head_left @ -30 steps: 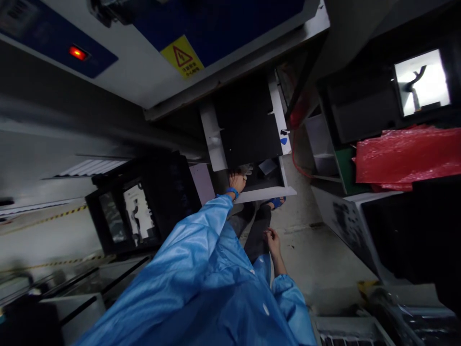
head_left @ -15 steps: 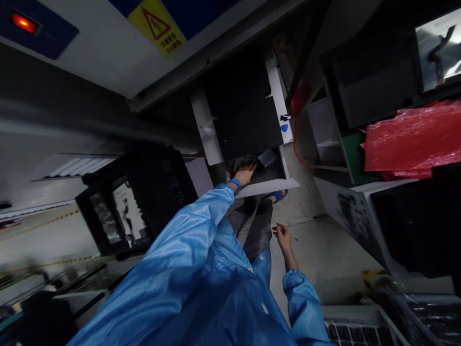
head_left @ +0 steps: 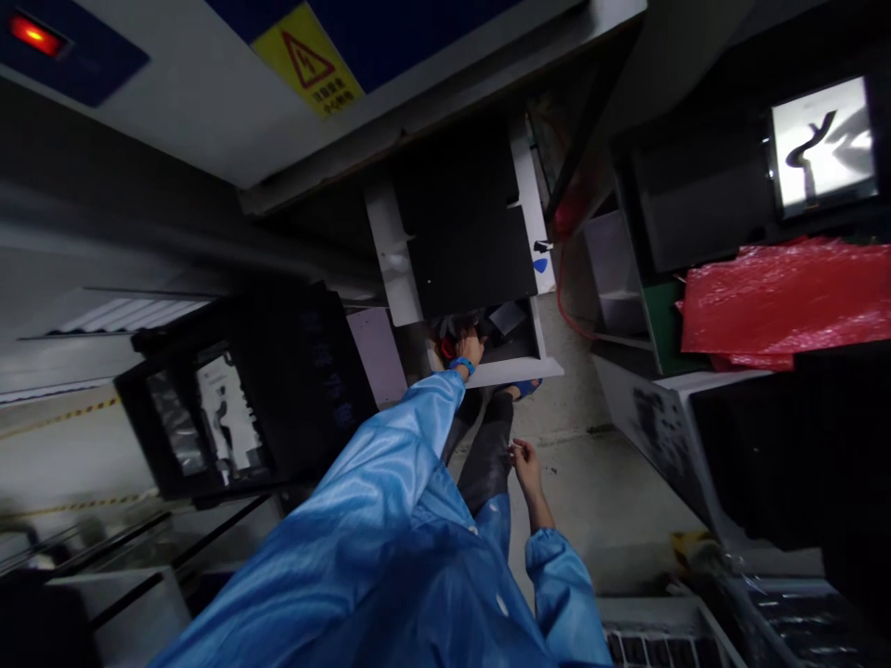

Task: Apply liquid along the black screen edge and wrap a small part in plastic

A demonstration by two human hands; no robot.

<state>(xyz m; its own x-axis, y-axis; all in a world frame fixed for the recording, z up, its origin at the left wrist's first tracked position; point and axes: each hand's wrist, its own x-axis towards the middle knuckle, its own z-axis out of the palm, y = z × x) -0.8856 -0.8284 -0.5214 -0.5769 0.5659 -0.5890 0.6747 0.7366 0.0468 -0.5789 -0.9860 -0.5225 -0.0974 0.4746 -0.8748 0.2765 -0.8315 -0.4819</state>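
My left hand (head_left: 469, 347), with a blue band at the wrist, reaches down into the open bottom drawer (head_left: 513, 371) of a white cabinet with dark fronts (head_left: 468, 243). Its fingers curl into the dark drawer beside a small red thing (head_left: 446, 350); what they hold is hidden. A pale sheet (head_left: 507, 316) lies further in. My right hand (head_left: 527, 467) hangs beside my leg in dark trousers (head_left: 485, 455), fingers drawn together, with nothing in them. Both arms wear a shiny blue coat (head_left: 390, 557).
A machine panel with a yellow warning sticker (head_left: 308, 61) and a red lamp (head_left: 31, 33) runs above. A black tray stack (head_left: 237, 399) stands left of the drawer. Red plastic wrap (head_left: 786, 297) lies on shelving at the right. Bare concrete floor (head_left: 613, 501) is beside my leg.
My left hand went from flat on the drawer's contents to curled deeper inside by the red thing. My right hand came back towards my leg and its spread fingers drew together.
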